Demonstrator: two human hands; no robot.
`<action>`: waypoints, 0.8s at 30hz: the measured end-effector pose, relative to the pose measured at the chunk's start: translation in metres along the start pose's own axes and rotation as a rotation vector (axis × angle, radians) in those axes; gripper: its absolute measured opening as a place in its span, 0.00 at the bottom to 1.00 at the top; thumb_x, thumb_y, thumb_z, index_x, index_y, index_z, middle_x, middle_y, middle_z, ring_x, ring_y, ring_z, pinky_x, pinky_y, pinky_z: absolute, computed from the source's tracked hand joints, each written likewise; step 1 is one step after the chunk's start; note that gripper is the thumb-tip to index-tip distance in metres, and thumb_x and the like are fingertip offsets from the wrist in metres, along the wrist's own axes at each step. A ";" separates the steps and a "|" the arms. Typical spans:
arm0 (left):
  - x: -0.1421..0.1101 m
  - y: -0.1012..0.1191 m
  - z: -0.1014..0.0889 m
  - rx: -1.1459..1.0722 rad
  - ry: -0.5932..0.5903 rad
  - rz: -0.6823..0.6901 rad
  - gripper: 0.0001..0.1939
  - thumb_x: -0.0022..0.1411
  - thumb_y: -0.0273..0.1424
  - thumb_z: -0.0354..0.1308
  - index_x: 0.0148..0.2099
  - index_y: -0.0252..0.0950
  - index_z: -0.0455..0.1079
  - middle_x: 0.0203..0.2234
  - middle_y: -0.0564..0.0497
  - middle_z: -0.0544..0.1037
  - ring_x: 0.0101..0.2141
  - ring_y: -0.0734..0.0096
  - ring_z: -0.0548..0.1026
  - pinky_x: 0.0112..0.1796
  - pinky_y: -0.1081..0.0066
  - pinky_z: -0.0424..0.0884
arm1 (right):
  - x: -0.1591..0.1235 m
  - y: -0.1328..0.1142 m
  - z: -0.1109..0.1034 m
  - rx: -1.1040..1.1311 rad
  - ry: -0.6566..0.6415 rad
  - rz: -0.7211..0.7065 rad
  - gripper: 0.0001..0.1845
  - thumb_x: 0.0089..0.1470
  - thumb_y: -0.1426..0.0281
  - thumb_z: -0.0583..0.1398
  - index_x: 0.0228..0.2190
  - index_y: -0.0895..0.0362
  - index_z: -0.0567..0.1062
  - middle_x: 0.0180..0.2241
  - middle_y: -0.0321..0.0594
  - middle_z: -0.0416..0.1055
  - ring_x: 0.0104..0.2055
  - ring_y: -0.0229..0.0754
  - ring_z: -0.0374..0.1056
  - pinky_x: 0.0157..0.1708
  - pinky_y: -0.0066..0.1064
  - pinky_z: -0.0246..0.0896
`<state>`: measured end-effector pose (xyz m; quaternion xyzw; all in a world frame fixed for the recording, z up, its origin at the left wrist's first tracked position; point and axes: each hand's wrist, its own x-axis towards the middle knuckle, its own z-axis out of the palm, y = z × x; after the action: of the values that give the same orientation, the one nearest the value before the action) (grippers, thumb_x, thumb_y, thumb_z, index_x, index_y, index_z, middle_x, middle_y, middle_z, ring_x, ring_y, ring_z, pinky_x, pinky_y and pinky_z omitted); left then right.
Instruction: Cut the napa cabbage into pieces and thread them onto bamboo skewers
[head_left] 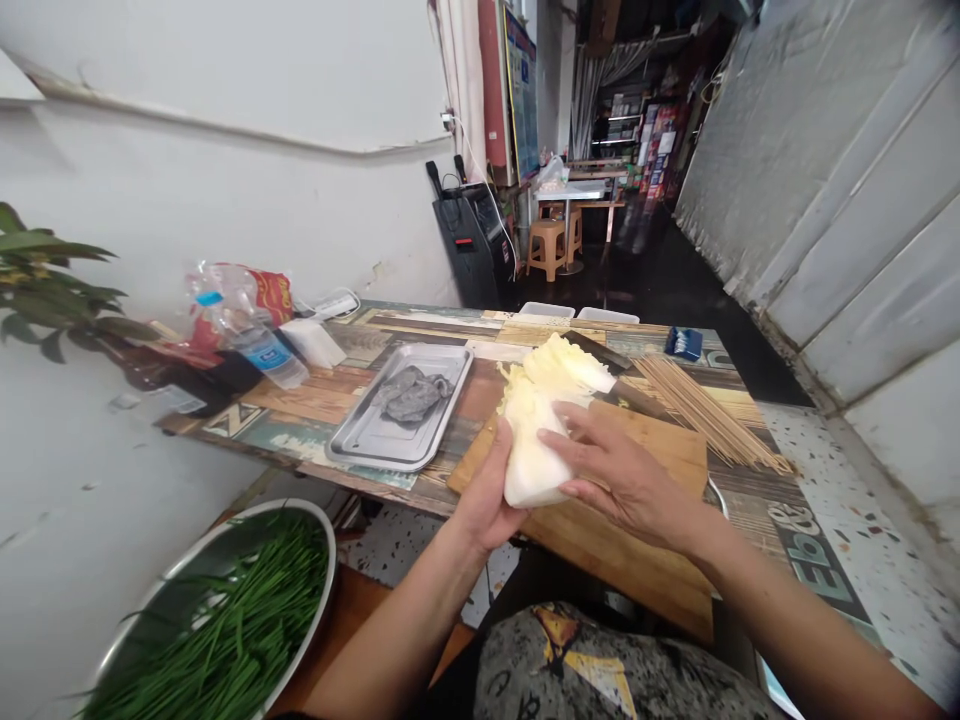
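Observation:
A napa cabbage (531,455), pale with a white stem end and yellow frilly leaves, is held over the wooden cutting board (660,440). Around the left and lower side of its stem end wraps my left hand (487,495). My right hand (619,465) grips the right side with fingers bent and partly spread. More yellow cabbage leaves (562,365) lie just beyond it, and whether they are joined to the held piece I cannot tell. Behind them a cleaver (596,350) rests with its dark handle pointing right.
Left of the board, a metal tray (341,450) carries a dark grey, wrinkled item. Wooden skewers (705,415) lie right, near a small blue packet (684,343). A water bottle (274,355) stands far left. Below, a metal bowl (328,535) contains long green chives (247,610).

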<state>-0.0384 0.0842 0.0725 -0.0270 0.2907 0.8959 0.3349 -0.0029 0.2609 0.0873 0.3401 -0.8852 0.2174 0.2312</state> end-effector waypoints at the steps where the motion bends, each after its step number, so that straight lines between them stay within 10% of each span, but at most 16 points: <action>1: 0.000 0.000 0.000 -0.002 0.002 -0.011 0.33 0.67 0.50 0.45 0.66 0.35 0.57 0.49 0.40 0.76 0.48 0.57 0.75 0.47 0.65 0.72 | 0.000 0.000 0.001 -0.018 -0.006 -0.007 0.25 0.64 0.59 0.51 0.58 0.56 0.67 0.60 0.58 0.60 0.61 0.53 0.59 0.54 0.48 0.63; 10: -0.005 -0.002 0.007 -0.012 0.136 -0.055 0.28 0.68 0.46 0.48 0.63 0.35 0.63 0.44 0.43 0.79 0.42 0.61 0.78 0.43 0.65 0.74 | -0.010 0.008 0.008 -0.216 0.167 -0.021 0.28 0.62 0.75 0.51 0.63 0.58 0.58 0.52 0.53 0.72 0.51 0.49 0.70 0.46 0.41 0.70; 14: -0.004 -0.008 0.003 0.006 0.184 -0.024 0.26 0.65 0.43 0.55 0.59 0.32 0.66 0.44 0.42 0.79 0.41 0.62 0.78 0.44 0.67 0.74 | 0.000 0.017 -0.006 -0.148 0.256 0.122 0.20 0.60 0.75 0.51 0.52 0.55 0.72 0.47 0.46 0.76 0.46 0.47 0.74 0.43 0.38 0.71; 19: -0.005 -0.006 -0.020 -0.049 0.008 -0.097 0.26 0.57 0.42 0.62 0.53 0.31 0.69 0.41 0.41 0.79 0.40 0.55 0.78 0.40 0.59 0.75 | 0.036 0.053 -0.032 0.349 0.285 0.607 0.09 0.56 0.68 0.58 0.35 0.58 0.77 0.30 0.41 0.78 0.30 0.44 0.74 0.28 0.34 0.72; 24: -0.007 0.002 -0.039 -0.117 -0.056 -0.060 0.24 0.56 0.42 0.61 0.52 0.35 0.72 0.43 0.43 0.79 0.40 0.55 0.77 0.44 0.54 0.72 | 0.062 0.092 -0.019 1.006 0.408 0.894 0.10 0.53 0.75 0.59 0.39 0.60 0.74 0.34 0.42 0.78 0.31 0.42 0.74 0.25 0.31 0.73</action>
<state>-0.0398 0.0577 0.0433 -0.0300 0.2274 0.9013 0.3674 -0.1035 0.3019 0.1166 -0.0382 -0.6710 0.7342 0.0958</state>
